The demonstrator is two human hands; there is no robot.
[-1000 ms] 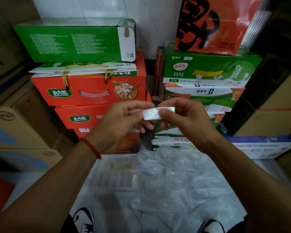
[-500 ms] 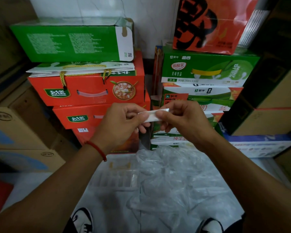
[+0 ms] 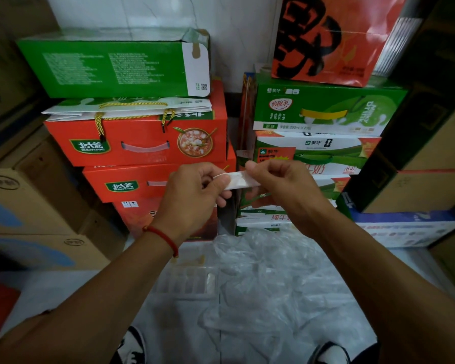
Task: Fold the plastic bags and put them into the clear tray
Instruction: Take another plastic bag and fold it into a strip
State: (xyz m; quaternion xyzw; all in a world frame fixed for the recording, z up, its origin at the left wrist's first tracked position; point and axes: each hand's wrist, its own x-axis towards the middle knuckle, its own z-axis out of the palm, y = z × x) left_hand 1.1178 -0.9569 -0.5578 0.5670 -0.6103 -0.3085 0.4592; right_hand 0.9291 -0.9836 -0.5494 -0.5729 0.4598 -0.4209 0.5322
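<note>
Your left hand and right hand pinch a small folded plastic bag between them at chest height, each grip closed on one end. Below lie a heap of loose clear bags and, just left, the clear tray.
</note>
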